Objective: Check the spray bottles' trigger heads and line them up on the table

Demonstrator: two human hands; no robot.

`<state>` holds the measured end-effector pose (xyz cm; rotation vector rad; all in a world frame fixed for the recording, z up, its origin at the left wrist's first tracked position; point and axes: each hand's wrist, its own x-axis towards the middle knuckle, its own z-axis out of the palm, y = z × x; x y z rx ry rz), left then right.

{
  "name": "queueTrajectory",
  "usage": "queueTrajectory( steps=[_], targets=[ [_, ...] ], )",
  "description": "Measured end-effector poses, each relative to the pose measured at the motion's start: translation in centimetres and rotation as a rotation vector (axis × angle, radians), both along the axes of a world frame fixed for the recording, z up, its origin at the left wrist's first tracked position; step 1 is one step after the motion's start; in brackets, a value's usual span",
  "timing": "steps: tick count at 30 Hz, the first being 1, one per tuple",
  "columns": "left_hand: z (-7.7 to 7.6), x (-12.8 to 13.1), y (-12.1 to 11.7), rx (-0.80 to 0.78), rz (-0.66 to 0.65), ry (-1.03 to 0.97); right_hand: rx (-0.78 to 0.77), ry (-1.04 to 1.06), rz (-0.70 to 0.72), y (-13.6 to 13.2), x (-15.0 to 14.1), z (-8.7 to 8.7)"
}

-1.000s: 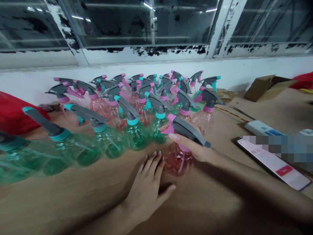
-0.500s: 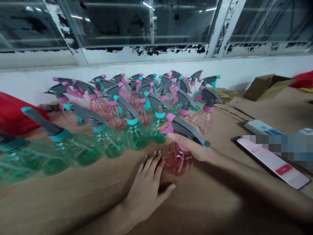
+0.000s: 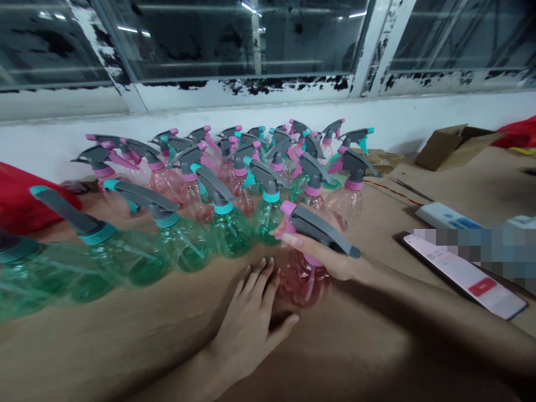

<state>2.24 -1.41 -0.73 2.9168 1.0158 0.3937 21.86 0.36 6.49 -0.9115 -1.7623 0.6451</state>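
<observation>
A pink spray bottle [image 3: 304, 279] with a grey and pink trigger head stands at the front of the group on the brown tabletop. My right hand [image 3: 330, 254] is closed around its neck, just below the head, with fingers reaching toward the pink trigger. Some of those fingers are hidden behind the bottle. Palm down on the table, my left hand [image 3: 253, 312] lies open with fingers stretched out, close to the bottle's left side. Just behind stands a green spray bottle [image 3: 268, 218] with a turquoise collar.
A row of green bottles [image 3: 186, 245] runs to the left, with several pink and green ones behind. Red material [image 3: 29, 195] lies at far left. At right are a phone [image 3: 464, 273], a white power strip [image 3: 448, 215] and an open cardboard box [image 3: 454, 148]. Windows line the wall behind.
The held pink bottle has shifted very slightly toward me with my right hand. My left hand stays flat in place. The view has moved a little.
</observation>
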Motion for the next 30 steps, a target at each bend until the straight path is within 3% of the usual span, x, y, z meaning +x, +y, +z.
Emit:
queueTrajectory(
  steps=[30],
  targets=[
    [-0.48,-0.1,0.0,0.048,0.003,-0.007,0.017,0.1,0.038,-0.2,-0.15,-0.23]
  ],
)
